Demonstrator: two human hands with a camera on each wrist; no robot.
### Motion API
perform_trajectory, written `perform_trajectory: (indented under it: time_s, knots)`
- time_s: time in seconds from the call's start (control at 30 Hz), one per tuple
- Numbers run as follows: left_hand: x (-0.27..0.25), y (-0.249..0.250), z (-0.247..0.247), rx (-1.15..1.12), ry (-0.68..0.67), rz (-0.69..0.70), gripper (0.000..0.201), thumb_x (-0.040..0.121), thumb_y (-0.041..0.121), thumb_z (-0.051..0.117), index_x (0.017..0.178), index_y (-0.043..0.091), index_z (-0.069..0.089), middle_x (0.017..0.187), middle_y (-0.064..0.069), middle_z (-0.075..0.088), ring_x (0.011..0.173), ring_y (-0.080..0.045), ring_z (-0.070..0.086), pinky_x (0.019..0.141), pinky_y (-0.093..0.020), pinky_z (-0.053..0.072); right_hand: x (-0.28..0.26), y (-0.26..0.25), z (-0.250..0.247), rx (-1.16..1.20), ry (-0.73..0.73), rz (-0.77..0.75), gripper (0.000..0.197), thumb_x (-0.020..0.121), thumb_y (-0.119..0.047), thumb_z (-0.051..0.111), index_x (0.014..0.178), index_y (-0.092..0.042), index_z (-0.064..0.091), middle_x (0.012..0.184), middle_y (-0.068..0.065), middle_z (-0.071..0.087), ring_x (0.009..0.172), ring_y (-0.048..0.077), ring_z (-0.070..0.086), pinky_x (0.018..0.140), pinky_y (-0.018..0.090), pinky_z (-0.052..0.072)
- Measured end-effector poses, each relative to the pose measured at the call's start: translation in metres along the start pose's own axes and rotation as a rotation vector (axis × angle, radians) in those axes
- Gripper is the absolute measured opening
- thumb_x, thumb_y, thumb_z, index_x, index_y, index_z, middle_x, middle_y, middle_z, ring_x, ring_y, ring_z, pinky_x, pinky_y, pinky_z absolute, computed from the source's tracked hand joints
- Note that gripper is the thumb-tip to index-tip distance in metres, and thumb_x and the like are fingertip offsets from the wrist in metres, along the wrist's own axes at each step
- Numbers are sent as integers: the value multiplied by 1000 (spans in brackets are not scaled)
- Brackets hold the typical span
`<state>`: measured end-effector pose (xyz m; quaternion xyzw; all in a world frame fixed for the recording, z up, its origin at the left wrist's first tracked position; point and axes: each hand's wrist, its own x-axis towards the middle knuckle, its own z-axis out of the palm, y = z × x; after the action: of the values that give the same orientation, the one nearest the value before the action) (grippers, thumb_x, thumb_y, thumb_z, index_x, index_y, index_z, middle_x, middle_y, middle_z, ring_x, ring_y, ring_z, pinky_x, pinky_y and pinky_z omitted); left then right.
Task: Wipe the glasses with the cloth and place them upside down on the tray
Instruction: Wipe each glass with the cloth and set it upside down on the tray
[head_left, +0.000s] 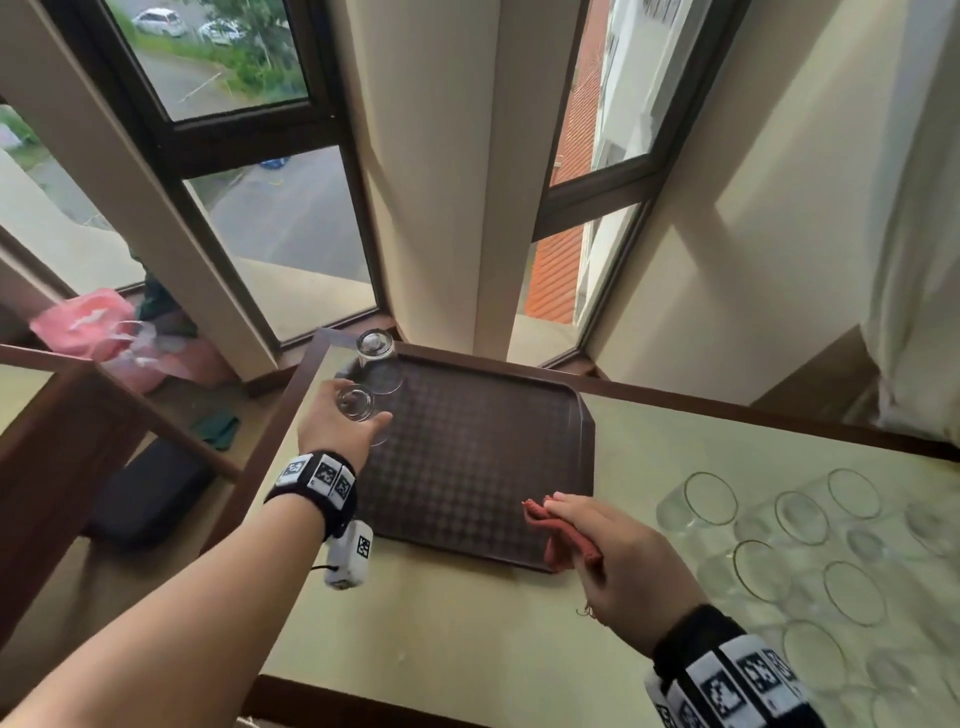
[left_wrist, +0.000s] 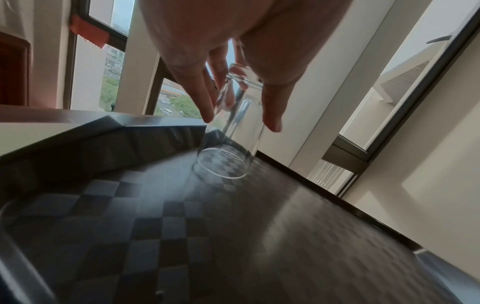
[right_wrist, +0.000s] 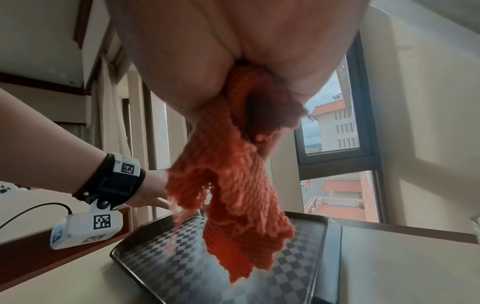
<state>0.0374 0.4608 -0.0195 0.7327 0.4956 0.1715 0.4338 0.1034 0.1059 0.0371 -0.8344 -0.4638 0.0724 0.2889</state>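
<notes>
Left hand (head_left: 332, 426) grips an inverted glass (left_wrist: 228, 139) from above, fingers (left_wrist: 205, 98) and thumb curled round its base end; the open rim is tilted just above the tray (head_left: 467, 467) floor near the 10 o'clock corner, contact not confirmed. A second inverted glass (head_left: 376, 358) stands at the tray's 11 o'clock corner, just beyond the held one. Right hand (head_left: 618, 551) pinches an orange cloth (right_wrist: 233, 185), which hangs bunched over the tray's 5 o'clock corner. Upright glasses (head_left: 779, 545) are grouped on the table (head_left: 441, 623) at 3 o'clock from the tray, well apart from it.
</notes>
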Motion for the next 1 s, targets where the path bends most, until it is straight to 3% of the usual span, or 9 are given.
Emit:
perform_trajectory:
  time_s: [0.17, 0.37, 0.67, 0.77, 0.9, 1.0]
  knots:
    - [10, 4, 4, 1, 7, -6, 62, 78, 24, 95, 131, 21, 63, 111, 3, 65, 100, -18, 62, 91, -29, 43, 1, 3, -2, 62, 18, 70, 51, 89, -1, 74, 136, -20, 66, 122, -10, 72, 116, 6, 67, 106, 32, 54]
    - [17, 15, 11, 62, -3, 31, 63, 81, 22, 93, 136, 17, 62, 111, 4, 58, 100, -16, 54, 92, -28, 40, -3, 10, -6, 45, 54, 149, 58, 87, -1, 77, 139, -24, 64, 126, -11, 73, 115, 4, 67, 102, 31, 57]
    - [14, 24, 16, 77, 14, 25, 64, 84, 20, 90, 140, 18, 61, 116, 0, 59, 103, -19, 55, 95, -32, 44, -16, 12, -23, 107, 92, 214, 51, 92, -3, 71, 138, -23, 66, 123, -11, 73, 113, 3, 69, 101, 32, 58]
    - [11, 28, 17, 89, 19, 24, 69, 84, 21, 90, 145, 20, 58, 128, -7, 62, 115, -27, 61, 104, -39, 47, -25, 13, -30, 121, 95, 241, 48, 95, -6, 70, 138, -23, 65, 120, -11, 74, 110, 3, 70, 98, 32, 59]
    - [6, 30, 13, 127, 16, -59, 104, 75, 33, 98, 160, 25, 39, 154, -17, 46, 140, -40, 52, 116, -52, 45, -37, 10, -47, 219, 143, 242, 41, 99, -8, 67, 138, -21, 65, 110, -13, 75, 98, 3, 74, 85, 29, 63]
    - [-18, 39, 13, 115, 165, -129, 108, 72, 43, 99, 155, 16, 37, 155, -22, 39, 144, -42, 45, 115, -55, 46, -50, 8, -66, 219, 257, 240, 41, 98, -8, 71, 137, -22, 66, 115, -11, 75, 98, 2, 74, 85, 27, 63]
